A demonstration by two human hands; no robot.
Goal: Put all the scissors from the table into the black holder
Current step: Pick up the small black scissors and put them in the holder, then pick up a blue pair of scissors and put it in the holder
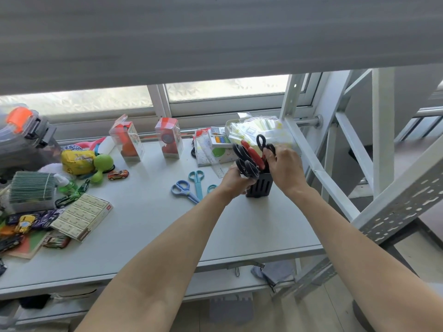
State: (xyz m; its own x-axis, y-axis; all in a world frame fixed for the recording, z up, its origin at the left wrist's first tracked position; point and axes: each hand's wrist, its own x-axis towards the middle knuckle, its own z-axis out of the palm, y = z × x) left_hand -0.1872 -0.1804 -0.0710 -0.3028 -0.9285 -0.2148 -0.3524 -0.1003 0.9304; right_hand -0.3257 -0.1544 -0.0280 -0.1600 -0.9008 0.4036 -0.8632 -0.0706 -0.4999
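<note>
Here the black holder (259, 186) stands on the grey table (153, 226) toward its right side, with both hands around it. The left hand (236, 180) wraps the holder's left wall, fingers curled closed against it and hiding that side. The right hand (285, 168) is closed on the black-handled scissors (262, 143) whose loops rise above its knuckles; the fingertips and the blades are out of sight behind the hand. Standing in the holder are other black-handled scissors (242, 155) and red-handled scissors (254, 154), their blades hidden inside; how many pairs there are is hard to tell. To the holder's left, lying flat on the table, are blue scissors (183, 190) and teal scissors (197, 182), touching or overlapping near the blades. A further teal handle loop (212, 188) shows just beside the left wrist, the rest covered by the forearm.
</note>
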